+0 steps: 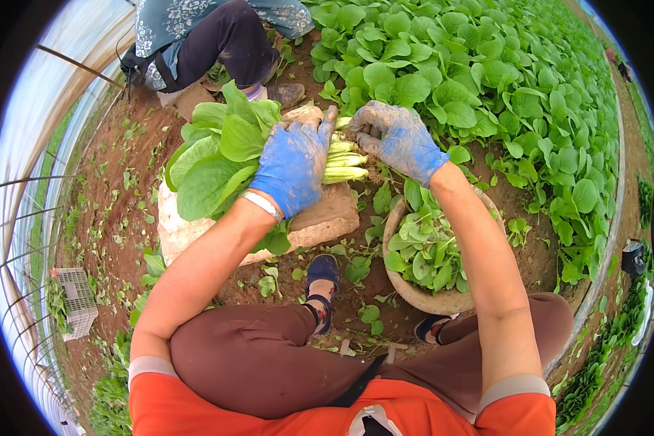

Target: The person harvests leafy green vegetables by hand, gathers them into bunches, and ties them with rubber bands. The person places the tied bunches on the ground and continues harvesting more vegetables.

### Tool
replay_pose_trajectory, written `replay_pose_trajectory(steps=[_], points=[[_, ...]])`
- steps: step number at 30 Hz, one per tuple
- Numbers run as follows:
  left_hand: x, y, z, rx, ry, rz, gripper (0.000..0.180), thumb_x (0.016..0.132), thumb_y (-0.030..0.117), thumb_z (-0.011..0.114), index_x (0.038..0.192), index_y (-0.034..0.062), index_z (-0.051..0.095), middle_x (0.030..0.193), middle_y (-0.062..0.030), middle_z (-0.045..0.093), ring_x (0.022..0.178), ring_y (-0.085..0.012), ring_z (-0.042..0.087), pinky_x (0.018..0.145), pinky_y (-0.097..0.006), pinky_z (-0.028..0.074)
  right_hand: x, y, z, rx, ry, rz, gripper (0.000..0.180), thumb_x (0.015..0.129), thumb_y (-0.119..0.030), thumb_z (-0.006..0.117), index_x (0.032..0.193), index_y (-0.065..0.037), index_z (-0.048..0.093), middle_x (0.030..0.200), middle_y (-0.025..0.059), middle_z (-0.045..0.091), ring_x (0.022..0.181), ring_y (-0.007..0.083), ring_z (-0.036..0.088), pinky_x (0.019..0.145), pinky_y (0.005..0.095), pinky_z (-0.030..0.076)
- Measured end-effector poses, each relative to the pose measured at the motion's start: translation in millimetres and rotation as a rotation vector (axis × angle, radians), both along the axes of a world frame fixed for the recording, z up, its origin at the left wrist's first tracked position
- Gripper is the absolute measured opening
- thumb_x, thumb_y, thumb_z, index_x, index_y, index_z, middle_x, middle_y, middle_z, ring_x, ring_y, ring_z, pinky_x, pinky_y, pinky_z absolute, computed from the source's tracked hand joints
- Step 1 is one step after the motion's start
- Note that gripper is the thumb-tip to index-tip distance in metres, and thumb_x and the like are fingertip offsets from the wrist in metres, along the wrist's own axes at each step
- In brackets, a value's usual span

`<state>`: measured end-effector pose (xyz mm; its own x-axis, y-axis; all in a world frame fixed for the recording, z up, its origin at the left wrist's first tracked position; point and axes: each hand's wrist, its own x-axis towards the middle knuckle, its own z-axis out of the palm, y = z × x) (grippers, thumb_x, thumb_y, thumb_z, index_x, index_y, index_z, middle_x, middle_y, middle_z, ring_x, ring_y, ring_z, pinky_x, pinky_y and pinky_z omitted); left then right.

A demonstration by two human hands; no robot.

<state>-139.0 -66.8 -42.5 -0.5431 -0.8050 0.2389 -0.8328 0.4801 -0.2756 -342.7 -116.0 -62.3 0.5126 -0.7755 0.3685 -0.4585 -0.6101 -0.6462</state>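
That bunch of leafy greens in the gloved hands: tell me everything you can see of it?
The bunch of leafy greens has broad, bright green leaves fanning to the left and pale, yellowish stalk ends pointing right. It lies sideways above a tan sack on the soil. The left hand, in a muddy blue glove, wraps its middle; the right hand fingers the stalk ends.

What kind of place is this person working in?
Probably a plastic-covered greenhouse tunnel for vegetables: a dense bed of green leafy plants in bare brown soil, and a curved translucent plastic wall on hoops.

Bare soil (123,196): tan sack (320,221) (maybe cardboard), greens basket (432,298), leaf scraps.
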Motion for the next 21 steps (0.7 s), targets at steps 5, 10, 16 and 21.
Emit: replay_pose_trajectory(steps=[5, 10, 16, 21], points=[[0.6, -0.7, 7.0, 0.078, -0.009, -0.004, 0.080, 0.072, 0.022, 0.064, 0.143, -0.0003, 0.033, 0.106, -0.0171, 0.059, 0.099, -0.0301, 0.058, 0.087, -0.040, 0.042, 5.0, 0.2, -4.7, 0.109, -0.099, -0.042, 0.017, 0.071, -0.017, 0.068, 0.086, -0.009, 0.062, 0.082, 0.0086, 0.063, 0.075, 0.0294, 0.062, 0.069, 0.0371, 0.050], [-10.5, -0.6, 15.3, 0.179, -0.121, 0.112, 0.098, 0.067, 0.039, 0.075, 0.145, 0.0009, 0.028, 0.132, -0.0175, 0.048, 0.119, -0.0309, 0.050, 0.096, -0.043, 0.038, 4.9, 7.1, -12.4, 0.088, -0.157, -0.202, 0.019, 0.070, -0.019, 0.068, 0.084, -0.008, 0.060, 0.081, 0.0093, 0.063, 0.075, 0.0296, 0.062, 0.068, 0.0378, 0.050], [-9.7, -3.8, 10.0, 0.086, -0.037, 0.043, 0.077, 0.074, 0.022, 0.064, 0.141, -0.0004, 0.036, 0.109, -0.0166, 0.058, 0.097, -0.0301, 0.059, 0.084, -0.044, 0.044, 12.8, 12.8, -19.4, 0.055, -0.161, -0.399, 0.020, 0.070, -0.020, 0.068, 0.084, -0.009, 0.060, 0.081, 0.0094, 0.063, 0.075, 0.0304, 0.062, 0.068, 0.0387, 0.050], [-9.6, -4.3, 8.6, 0.071, -0.017, 0.044, 0.065, 0.073, 0.021, 0.065, 0.132, 0.0004, 0.046, 0.114, -0.0164, 0.055, 0.097, -0.0304, 0.058, 0.082, -0.043, 0.043, -4.2, 9.3, -23.6, 0.133, -0.191, -0.335, 0.021, 0.075, -0.020, 0.068, 0.092, -0.008, 0.063, 0.092, 0.0104, 0.065, 0.087, 0.0286, 0.061, 0.077, 0.0380, 0.049]])
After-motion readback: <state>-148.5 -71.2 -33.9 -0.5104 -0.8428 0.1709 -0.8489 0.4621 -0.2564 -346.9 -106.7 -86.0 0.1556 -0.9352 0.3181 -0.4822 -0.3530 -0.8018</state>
